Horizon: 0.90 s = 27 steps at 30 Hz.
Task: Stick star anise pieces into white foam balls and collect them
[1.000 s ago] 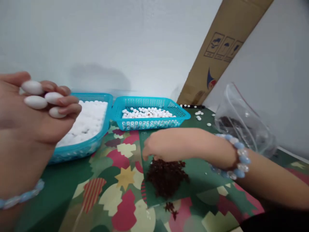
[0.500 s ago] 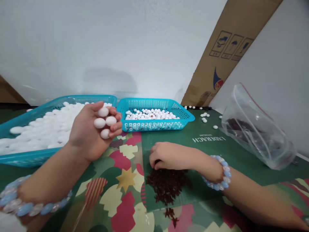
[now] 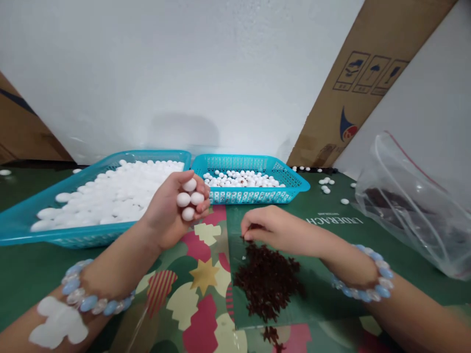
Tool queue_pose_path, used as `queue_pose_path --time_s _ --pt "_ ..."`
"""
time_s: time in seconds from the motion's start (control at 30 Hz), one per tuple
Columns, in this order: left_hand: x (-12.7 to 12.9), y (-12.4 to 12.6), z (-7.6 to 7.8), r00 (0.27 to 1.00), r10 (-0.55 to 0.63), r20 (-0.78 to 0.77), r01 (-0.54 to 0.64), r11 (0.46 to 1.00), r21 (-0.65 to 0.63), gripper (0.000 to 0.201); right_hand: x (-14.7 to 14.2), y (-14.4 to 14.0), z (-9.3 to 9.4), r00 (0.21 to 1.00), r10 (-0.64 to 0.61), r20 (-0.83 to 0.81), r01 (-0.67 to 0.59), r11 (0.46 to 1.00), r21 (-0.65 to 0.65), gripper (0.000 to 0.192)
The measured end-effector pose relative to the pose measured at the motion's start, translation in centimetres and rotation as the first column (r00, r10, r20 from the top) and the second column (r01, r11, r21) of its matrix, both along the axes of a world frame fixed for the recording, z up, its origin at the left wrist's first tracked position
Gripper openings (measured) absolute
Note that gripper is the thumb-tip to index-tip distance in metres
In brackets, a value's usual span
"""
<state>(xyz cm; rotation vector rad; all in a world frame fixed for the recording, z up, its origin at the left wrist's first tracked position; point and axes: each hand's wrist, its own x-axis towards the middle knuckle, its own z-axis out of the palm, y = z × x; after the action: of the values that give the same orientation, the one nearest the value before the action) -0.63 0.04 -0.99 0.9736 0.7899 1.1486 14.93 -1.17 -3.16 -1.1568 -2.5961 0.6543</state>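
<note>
On the patterned green tablecloth (image 3: 191, 314), head view only. Left hand (image 3: 172, 211) is raised just above the cloth, palm turned toward the camera, fingers curled shut around four white oval beads (image 3: 189, 198); the beads sit stacked against the fingertips. A bracelet of pale blue and clear beads (image 3: 91, 299) circles the left wrist, and a white patch (image 3: 59, 323) lies on the forearm below it.

Right hand (image 3: 272, 228) is low over the far edge of a pile of dark red-brown dried bits (image 3: 268, 282); thumb and forefinger are pinched together on a small piece of that material at the pile's upper left edge. A similar blue bracelet (image 3: 364, 284) sits on the right wrist. The two hands are apart, left one higher.

The pile rests on a plain green sheet with white lettering (image 3: 331, 220).

Behind the left hand: a large turquoise basket (image 3: 22, 228) heaped with white beads. Just beside it to the right, touching or nearly so, a smaller turquoise basket (image 3: 265, 196) with a thinner layer of beads. Loose white beads (image 3: 326, 184) lie on the table right of it. A clear plastic bag (image 3: 412, 206) with dark contents lies at far right. Cardboard (image 3: 368, 78) leans against the white wall.
</note>
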Motion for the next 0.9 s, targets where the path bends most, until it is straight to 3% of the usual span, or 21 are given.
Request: queue_pose_path --time_s 0.13,0.3,0.53,0.9 --pt "0.1 -0.3 -0.1 0.999 -0.04 0.03 0.041 0.999 -0.035 0.026 -0.2 -0.7 1.4 0.908 -0.159 -0.387 0.041 0.955 -0.295 0.012" --pt "0.4 -1.0 0.1 0.994 -0.088 0.072 0.089 0.996 -0.018 0.02 -0.9 -1.0 2.7 0.743 -0.156 -0.65 -0.097 0.937 -0.336 0.009" --pt "0.7 -1.7 0.5 0.989 -0.124 0.085 0.124 0.992 0.009 0.022 -1.9 -0.6 2.7 0.675 -0.115 -0.729 -0.201 0.922 -0.331 0.018" --pt "1.2 -1.9 0.4 0.996 -0.045 0.081 0.053 0.995 -0.089 0.023 -1.5 -0.7 2.7 0.691 -0.121 -0.713 -0.144 0.943 -0.299 0.016"
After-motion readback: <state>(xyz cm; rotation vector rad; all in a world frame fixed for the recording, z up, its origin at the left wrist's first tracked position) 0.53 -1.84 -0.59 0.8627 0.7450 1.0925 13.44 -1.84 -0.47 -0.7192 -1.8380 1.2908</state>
